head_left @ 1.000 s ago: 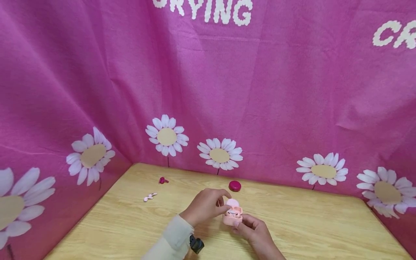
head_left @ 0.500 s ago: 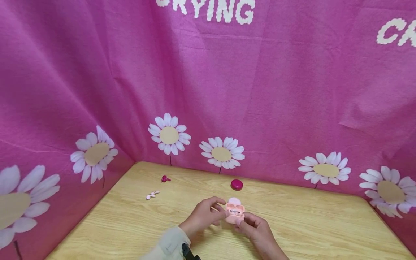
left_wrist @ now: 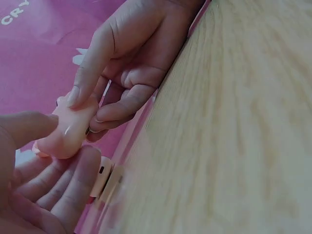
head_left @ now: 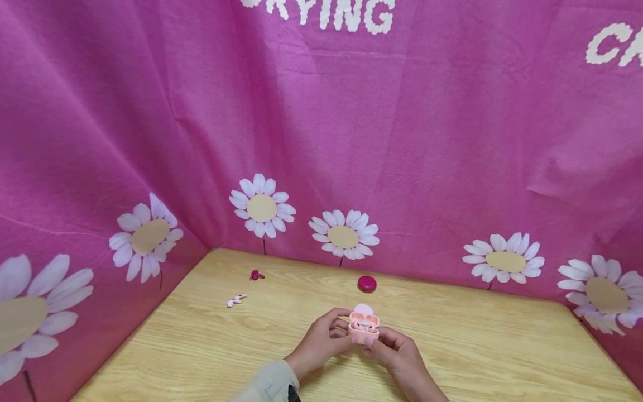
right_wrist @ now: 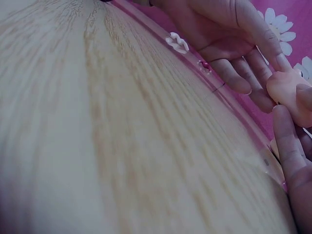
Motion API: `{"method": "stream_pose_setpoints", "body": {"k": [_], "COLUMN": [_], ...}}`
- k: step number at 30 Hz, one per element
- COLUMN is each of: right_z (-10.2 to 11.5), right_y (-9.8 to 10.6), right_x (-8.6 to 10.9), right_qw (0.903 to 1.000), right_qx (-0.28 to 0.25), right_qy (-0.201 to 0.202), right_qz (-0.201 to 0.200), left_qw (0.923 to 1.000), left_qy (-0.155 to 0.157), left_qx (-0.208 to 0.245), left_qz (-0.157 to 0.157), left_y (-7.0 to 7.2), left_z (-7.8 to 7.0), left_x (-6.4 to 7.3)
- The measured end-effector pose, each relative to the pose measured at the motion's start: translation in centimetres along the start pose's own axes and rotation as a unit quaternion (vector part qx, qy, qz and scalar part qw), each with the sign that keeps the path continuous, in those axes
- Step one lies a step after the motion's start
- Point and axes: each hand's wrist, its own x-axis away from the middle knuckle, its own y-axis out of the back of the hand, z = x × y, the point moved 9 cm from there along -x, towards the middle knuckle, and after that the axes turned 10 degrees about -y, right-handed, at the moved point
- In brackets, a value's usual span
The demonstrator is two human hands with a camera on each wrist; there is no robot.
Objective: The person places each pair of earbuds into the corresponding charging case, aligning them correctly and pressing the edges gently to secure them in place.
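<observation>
A peach-pink earbud case [head_left: 364, 337] is held up over the table with its lid raised, its mouth toward the head camera. Small pale, dark-marked shapes, apparently earbuds [head_left: 365, 325], sit inside it. My left hand [head_left: 321, 341] holds the case's left side with the thumb in front and fingers behind. On the other side my right hand [head_left: 399, 360] grips it, thumb on the front. In the left wrist view the smooth outer shell [left_wrist: 73, 124] shows between both thumbs and fingers. Directly behind it in the head view is a paler pink rounded case [head_left: 363, 309], partly hidden.
Two white-pink earbuds [head_left: 236, 300] lie on the wooden table [head_left: 477, 346] at left. Magenta earbuds [head_left: 257, 274] lie beyond them. A round magenta case [head_left: 367, 283] rests near the back edge. A pink flowered cloth [head_left: 427, 139] hangs around the back and sides.
My left hand has come down from the raised lid to the case's left side and now holds it. The right hand keeps its grip. The case has turned slightly to face the head camera.
</observation>
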Motion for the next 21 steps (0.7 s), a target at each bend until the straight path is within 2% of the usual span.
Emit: {"method": "stream_pose_setpoints", "body": {"k": [7, 14, 21], "right_z": [0.14, 0.14, -0.01], "right_y": [-0.21, -0.27, -0.26], "right_x": [0.11, 0.18, 0.08], "right_qw": [0.9998, 0.9997, 0.9998], "right_qx": [-0.008, 0.002, 0.004], "right_qy": [0.002, 0.009, -0.007], "right_qz": [0.018, 0.021, 0.018], "left_qw": [0.9985, 0.9981, 0.9968], "left_qy": [0.001, -0.007, -0.014], "left_qx": [0.053, 0.061, 0.079], "left_qz": [-0.01, -0.008, -0.002], "left_y": [-0.15, -0.11, -0.05], "left_z": [0.59, 0.82, 0.91], "left_x": [0.28, 0.51, 0.54]}}
